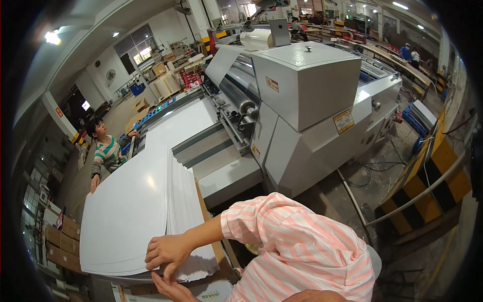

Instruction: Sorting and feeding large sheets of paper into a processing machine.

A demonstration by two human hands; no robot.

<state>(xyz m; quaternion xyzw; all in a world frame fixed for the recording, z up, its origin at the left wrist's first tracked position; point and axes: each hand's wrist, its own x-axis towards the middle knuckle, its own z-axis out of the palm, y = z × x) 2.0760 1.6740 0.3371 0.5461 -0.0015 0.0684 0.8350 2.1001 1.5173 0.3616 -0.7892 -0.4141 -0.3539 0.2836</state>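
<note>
A worker in a pink-and-white striped shirt [302,246] bends over a tall stack of large white sheets [131,211] that fills the lower left of the frame. The sheets are glossy and blank, their near edges fanned out in thin steps at the stack's lower right corner. The upper hand [168,251] lies on that fanned corner with fingers spread and curled over the edge; the lower hand [173,289] sits just beneath it at the bottom edge of the frame, fingers extended under the sheets. Which hand is the left and which the right cannot be told from this angle.

At the far left a second person in a green-striped top [108,153] rests a hand on the stack's far edge. A large grey laminating machine [307,110] occupies the centre, carrying a small rectangular yellow label [343,121] on its side panel and a smaller orange-and-white label [272,84] on its upper housing. A brown cardboard carton with green print [214,292] shows below the stack. Brown cartons [60,239] are stacked at the lower left edge. Yellow-and-black striped barriers [437,176] stand at the right.
</note>
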